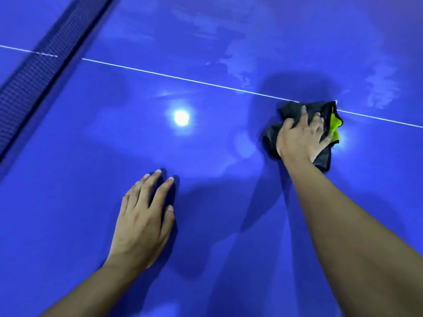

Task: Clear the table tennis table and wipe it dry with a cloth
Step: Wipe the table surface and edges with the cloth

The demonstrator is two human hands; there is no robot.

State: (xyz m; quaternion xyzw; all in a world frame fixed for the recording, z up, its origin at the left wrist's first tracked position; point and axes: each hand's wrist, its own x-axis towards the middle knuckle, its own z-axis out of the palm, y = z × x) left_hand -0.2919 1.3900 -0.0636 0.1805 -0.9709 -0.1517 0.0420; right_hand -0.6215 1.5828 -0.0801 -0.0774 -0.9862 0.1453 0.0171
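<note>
near: my left hand [142, 220] flat on the blue bench [206, 202], fingers [150, 186] spread, holding nothing | mid: my right hand [299, 138] curled round the bunched black-and-green cloth [325, 109], pressing it at the white line [183, 78] | far left: net [34, 72]

We see our left hand [142, 223] and right hand [299, 138] bare, the nails cut short and pale at the tips. Our left forearm [91, 291] and right forearm [354, 236] are bare too, uncovered all the way to the lower edge of the view.
</note>
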